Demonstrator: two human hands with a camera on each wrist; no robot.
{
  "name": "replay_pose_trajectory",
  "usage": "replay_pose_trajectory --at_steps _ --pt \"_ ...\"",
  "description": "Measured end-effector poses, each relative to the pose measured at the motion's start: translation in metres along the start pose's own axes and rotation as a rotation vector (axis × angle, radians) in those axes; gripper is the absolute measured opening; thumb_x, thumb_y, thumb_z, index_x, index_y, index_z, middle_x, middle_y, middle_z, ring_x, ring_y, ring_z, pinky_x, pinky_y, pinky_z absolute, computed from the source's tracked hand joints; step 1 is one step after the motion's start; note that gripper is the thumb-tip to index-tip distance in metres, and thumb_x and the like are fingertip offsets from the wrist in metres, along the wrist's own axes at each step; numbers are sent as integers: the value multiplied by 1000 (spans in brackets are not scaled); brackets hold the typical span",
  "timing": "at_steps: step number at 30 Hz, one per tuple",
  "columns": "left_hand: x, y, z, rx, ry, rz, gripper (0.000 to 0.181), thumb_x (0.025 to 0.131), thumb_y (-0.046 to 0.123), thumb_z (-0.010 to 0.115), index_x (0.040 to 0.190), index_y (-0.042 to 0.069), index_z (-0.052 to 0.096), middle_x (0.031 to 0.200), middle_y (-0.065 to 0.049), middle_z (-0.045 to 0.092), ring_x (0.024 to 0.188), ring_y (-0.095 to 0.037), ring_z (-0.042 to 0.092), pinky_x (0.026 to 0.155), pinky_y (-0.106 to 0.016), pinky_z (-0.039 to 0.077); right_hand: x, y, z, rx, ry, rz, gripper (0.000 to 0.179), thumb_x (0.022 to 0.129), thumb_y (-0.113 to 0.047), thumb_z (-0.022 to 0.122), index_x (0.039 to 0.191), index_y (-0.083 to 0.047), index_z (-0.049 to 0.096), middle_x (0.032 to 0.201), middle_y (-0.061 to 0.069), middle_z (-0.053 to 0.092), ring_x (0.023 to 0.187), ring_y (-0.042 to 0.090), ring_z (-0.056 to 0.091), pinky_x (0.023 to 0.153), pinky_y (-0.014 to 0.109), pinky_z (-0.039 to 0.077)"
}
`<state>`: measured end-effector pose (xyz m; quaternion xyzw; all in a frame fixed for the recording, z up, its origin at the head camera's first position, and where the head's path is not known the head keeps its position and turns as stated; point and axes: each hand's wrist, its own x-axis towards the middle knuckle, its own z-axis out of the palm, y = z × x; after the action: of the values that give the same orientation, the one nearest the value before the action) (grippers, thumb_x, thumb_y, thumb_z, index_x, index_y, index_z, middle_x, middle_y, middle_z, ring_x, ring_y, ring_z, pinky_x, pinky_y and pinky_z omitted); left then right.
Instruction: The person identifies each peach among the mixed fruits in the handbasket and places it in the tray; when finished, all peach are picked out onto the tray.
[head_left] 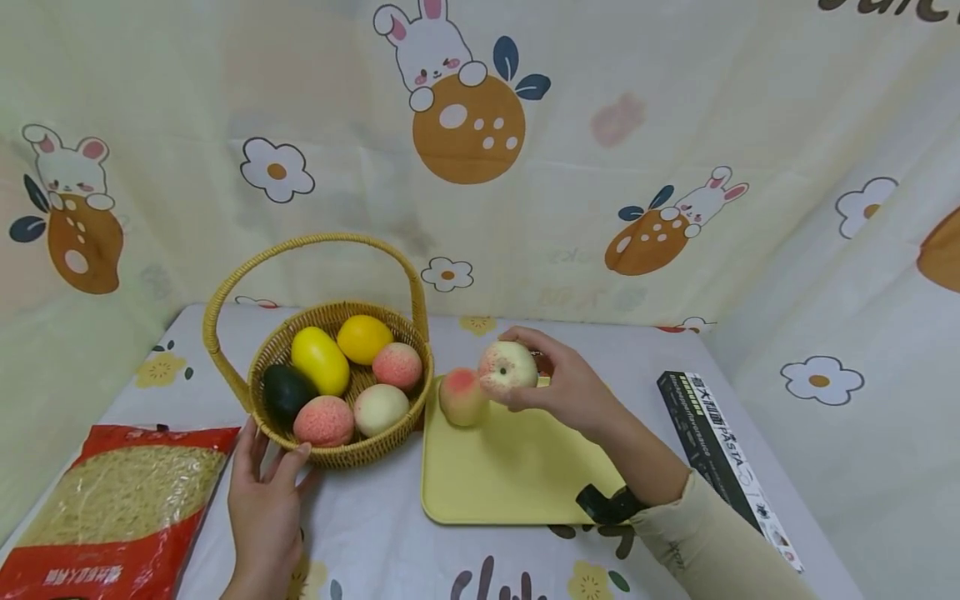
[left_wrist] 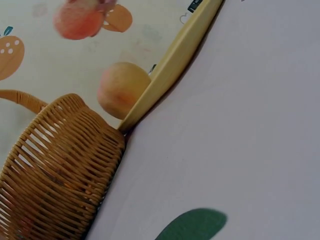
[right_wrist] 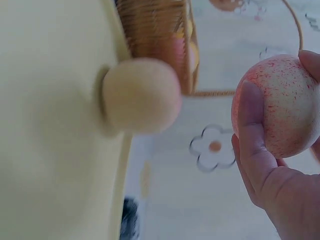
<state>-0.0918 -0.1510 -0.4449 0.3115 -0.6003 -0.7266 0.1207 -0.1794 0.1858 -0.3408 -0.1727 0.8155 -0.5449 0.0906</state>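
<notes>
My right hand (head_left: 566, 379) holds a pale peach (head_left: 507, 369) speckled with red, thumb and fingers around its sides. It is raised over the far side of a yellow tray (head_left: 517, 475). A second peach (head_left: 462, 397), yellow with a red blush, sits at the tray's left edge. My left hand (head_left: 262, 504) rests its spread fingers against the near left side of a wicker basket (head_left: 371, 450), the thumb by the rim. Inside lie a dark green avocado (head_left: 287, 394), a yellow mango (head_left: 320, 360), a lemon (head_left: 364, 338) and several pinkish or pale peaches (head_left: 324, 421).
A red bag of pasta (head_left: 120, 500) lies left of the basket. To the tray's right is a long black and white pasta box (head_left: 727, 467). The basket's tall handle (head_left: 318, 239) arches above it. A printed curtain (head_left: 337, 125) hangs behind the table.
</notes>
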Motion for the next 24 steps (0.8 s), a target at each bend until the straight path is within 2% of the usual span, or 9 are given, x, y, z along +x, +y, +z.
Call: replay_pose_trajectory --at_steps 10,17,24 --pt "2 2 5 27 -17 -10 87 104 15 67 166 51 17 179 4 16 158 -31 37 104 -54 53 -10 30 -24 10 57 90 64 87 -8 82 146 -15 57 135 20 59 109 32 61 79 45 68" --pt "-1 -2 2 49 7 -45 87 104 13 65 166 51 16 180 2 14 156 -35 39 107 -58 53 -17 56 -21 -25 71 185 71 90 -11 81 154 -15 52 139 23 58 111 30 62 81 50 68" --pt "1 0 0 40 6 -34 86 105 15 64 166 52 15 180 4 12 157 -35 37 108 -59 51 -7 63 -19 -83 106 186 69 90 -17 83 153 -14 54 140 24 59 106 32 67 78 50 68"
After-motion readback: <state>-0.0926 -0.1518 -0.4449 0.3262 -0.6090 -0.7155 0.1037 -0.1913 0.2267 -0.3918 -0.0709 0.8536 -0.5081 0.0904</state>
